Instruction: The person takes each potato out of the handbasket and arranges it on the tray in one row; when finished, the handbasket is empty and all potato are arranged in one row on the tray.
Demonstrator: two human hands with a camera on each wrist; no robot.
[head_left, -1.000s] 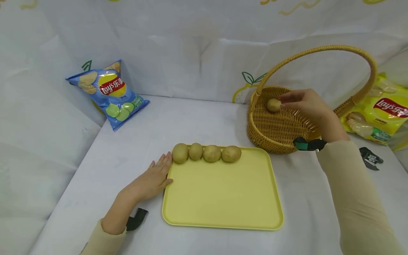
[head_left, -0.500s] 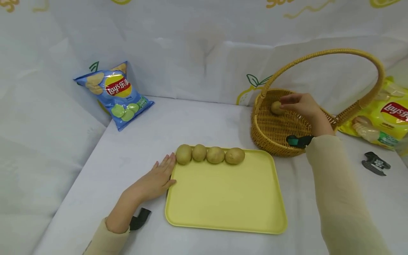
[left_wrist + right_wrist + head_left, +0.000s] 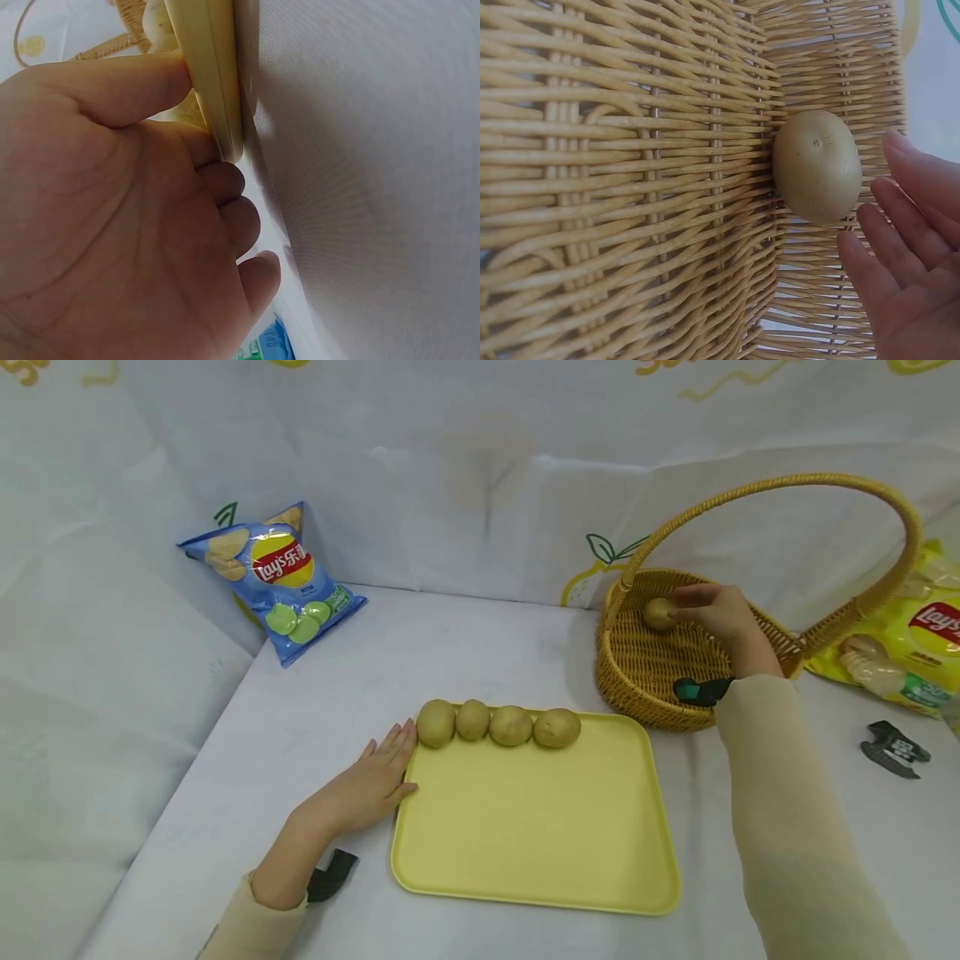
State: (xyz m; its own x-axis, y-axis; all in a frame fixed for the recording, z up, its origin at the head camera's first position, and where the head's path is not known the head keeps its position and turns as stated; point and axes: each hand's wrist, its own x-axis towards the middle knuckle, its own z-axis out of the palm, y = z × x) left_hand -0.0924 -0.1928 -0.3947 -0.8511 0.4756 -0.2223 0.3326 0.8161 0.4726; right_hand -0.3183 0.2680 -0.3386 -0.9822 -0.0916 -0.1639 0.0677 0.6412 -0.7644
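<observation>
A potato (image 3: 658, 613) rests in the back left of the wicker basket (image 3: 649, 710). Over the basket, my right hand (image 3: 720, 612) reaches toward that potato. The right wrist view shows the fingers (image 3: 889, 244) loosely extended, with a small gap between the fingertips and the potato (image 3: 817, 166). My left hand (image 3: 367, 789) lies along the left side of the yellow tray (image 3: 536, 827), fingers straight. Up close, its thumb (image 3: 142, 86) touches the tray rim (image 3: 210, 75). Several potatoes (image 3: 512, 726) form a row along the tray's back edge.
The basket's tall handle (image 3: 787, 482) arches above my right hand. A blue chip bag (image 3: 281, 578) leans on the back wall at left; a yellow chip bag (image 3: 911, 643) stands right of the basket. A black object (image 3: 895, 750) lies at far right.
The head view has shifted slightly, so everything appears farther right. My right wrist and sleeve have swung left over the basket, while the fingertips stay beside the potato. The left hand keeps its place.
</observation>
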